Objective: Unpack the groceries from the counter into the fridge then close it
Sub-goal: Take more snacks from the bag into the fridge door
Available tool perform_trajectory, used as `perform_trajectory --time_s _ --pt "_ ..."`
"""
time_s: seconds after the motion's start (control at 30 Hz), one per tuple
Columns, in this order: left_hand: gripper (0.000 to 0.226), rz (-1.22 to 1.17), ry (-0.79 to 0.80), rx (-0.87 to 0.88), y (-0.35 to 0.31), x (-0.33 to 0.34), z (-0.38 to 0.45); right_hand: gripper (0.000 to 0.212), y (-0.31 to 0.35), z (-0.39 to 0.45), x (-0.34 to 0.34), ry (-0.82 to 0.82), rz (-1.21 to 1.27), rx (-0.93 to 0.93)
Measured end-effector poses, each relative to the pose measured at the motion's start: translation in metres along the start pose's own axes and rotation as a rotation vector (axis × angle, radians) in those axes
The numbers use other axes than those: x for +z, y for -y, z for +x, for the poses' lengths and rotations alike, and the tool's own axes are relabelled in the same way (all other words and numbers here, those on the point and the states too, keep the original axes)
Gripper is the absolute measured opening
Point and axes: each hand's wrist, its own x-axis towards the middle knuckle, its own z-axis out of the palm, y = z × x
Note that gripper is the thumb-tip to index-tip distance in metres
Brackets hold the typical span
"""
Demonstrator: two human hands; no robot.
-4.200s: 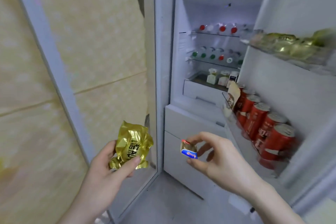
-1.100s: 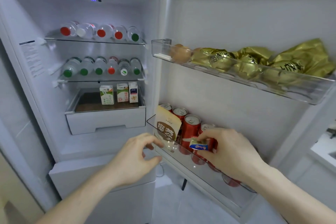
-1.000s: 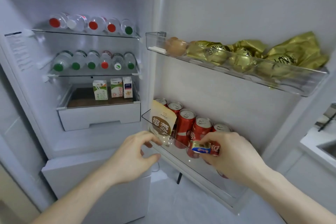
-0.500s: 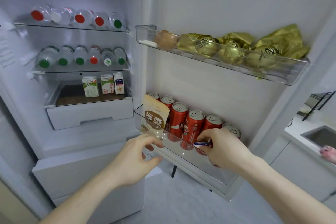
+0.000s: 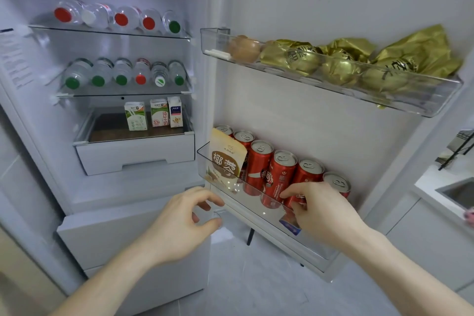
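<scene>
The fridge stands open with its door (image 5: 320,115) swung to the right. My right hand (image 5: 323,210) reaches over the clear rim of the lower door bin (image 5: 230,202), in front of a row of red cans (image 5: 279,174). A small blue and gold packet (image 5: 289,224) shows through the bin wall just below my fingers, and my thumb is off it. My left hand (image 5: 184,223) hovers by the bin's left corner, its fingers loosely curled around nothing. A tan snack pouch (image 5: 225,159) stands at the bin's left end.
The upper door bin (image 5: 384,95) holds an egg and several gold-wrapped packs. Bottles lie on two glass shelves (image 5: 110,33); three small cartons stand on the drawer (image 5: 133,154). A counter with a sink (image 5: 456,192) is at the right edge.
The gold pack that my left hand held earlier is gone from it. My right hand has carried the small packet over the lower bin's rim, and the packet now sits down inside the bin.
</scene>
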Motion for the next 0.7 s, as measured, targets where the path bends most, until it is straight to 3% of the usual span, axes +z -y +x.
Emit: perform_trajectory --time_s 0.1,0.2,0.33,0.53,0.7 --pt "0.022 0.01 -0.039 -0.018 0.001 -0.011 -0.01 0.028 0.018 -0.014 0.004 -0.129 0.12 -0.108" --pt "0.025 0.059 -0.111 -0.05 0.006 -0.026 -0.028 0.028 0.046 -0.019 0.015 -0.094 0.22 -0.25" --pt "0.03 0.125 -0.219 -0.163 0.021 -0.046 -0.068 0.042 0.089 -0.012 0.042 0.158 0.203 -0.386" --pt "0.044 0.217 -0.425 -0.463 0.049 -0.069 -0.157 0.067 0.171 0.009 0.082 0.588 0.096 -0.651" --pt "0.054 0.34 -0.537 -0.744 0.053 -0.075 -0.226 0.068 0.252 0.025 0.117 0.748 0.09 -0.91"
